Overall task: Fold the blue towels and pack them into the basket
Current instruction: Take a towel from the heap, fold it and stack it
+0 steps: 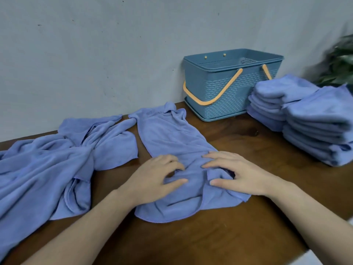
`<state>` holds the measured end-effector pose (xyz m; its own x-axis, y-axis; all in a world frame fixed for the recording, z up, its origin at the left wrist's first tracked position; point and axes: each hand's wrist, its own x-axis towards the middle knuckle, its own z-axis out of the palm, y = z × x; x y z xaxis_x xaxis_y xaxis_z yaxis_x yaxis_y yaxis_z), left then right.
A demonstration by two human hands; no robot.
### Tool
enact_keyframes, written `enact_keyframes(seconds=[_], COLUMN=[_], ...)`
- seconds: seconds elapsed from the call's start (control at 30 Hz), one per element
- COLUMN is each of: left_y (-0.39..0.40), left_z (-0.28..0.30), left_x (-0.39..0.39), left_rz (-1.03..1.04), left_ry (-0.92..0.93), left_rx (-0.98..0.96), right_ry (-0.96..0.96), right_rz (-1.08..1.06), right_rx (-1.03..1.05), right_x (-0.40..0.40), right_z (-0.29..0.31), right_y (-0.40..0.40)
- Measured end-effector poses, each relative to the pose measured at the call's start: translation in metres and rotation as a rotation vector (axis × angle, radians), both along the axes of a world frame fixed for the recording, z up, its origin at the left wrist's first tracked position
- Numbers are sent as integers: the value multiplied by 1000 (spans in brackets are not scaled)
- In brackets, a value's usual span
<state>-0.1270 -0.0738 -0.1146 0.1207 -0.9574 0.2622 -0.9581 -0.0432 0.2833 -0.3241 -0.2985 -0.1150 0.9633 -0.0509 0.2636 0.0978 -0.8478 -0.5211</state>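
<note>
At lower centre of the frame, the fingers [172,163] of the left hand [152,178] curl and bunch the cloth under them, thumb stretched flat. The right hand [240,175] mirrors it, its fingers spread and its thumb pinning a small raised fold. Both hold the near half of one blue towel [172,136], which lies rumpled lengthwise on the brown wooden tabletop [219,236].

The towel looks light, limp and plush, likely microfibre. I judge it will sag and crease rather than hold a shape, so the corners or hemmed edges are the best places to take hold.

At left, a heap of unfolded towels [47,165] sprawls. At right, two stacks of folded towels [305,115] sit beside the blue woven-pattern plastic basket [225,92] with orange handles, apparently empty.
</note>
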Motion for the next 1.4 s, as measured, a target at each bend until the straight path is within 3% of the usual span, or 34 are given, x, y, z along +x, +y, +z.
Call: enact_keyframes(seconds=[0.13, 0.2, 0.3, 0.37, 0.47, 0.53, 0.63, 0.77, 0.83, 0.97, 1.17, 1.27, 1.4], left_y=[23, 35, 49, 56, 70, 79, 81, 76, 74, 74, 57, 41, 12], left_z=[-9, -13, -13, -12, 0, 6, 2, -2, 0, 18, 45, 50, 50], left_x=[7, 9, 13, 11, -7, -18, -21, -21, -27, -41, -26, -2, 25], left_rz=[146, 235, 304, 245, 55, -50, -76, 32, 71, 163, 382, 482, 598], left_ry=[-52, -68, -168, -165, 194, 369, 171, 85, 294, 918, 1131, 1090, 868], left_rx=[-85, -137, -234, -291, -250, -112, 65, -113, -182, -339, -259, -291, -465], right_ry=[111, 59, -34, -47, -98, -139, -199, -249, -250, -224, 101, 108, -5], right_rz=[-22, -24, -55, -51, -104, -176, -234, -266, -292, -314, -233, -305, -368], right_rx=[-128, -139, 23, 172, 338, 387, 420, 468, 477, 562, 747, 727, 538], right_x=[-19, -24, -28, -27, -25, -26, -30, -34, -34, -25, 10, 37, 76], right_z=[-1, -2, -3, -2, 2, 7, 10, 10, 12, 36, 69, 72, 63], right_y=[7, 14, 24, 30, 42, 51, 56, 58, 60, 65, 59, 44, 31])
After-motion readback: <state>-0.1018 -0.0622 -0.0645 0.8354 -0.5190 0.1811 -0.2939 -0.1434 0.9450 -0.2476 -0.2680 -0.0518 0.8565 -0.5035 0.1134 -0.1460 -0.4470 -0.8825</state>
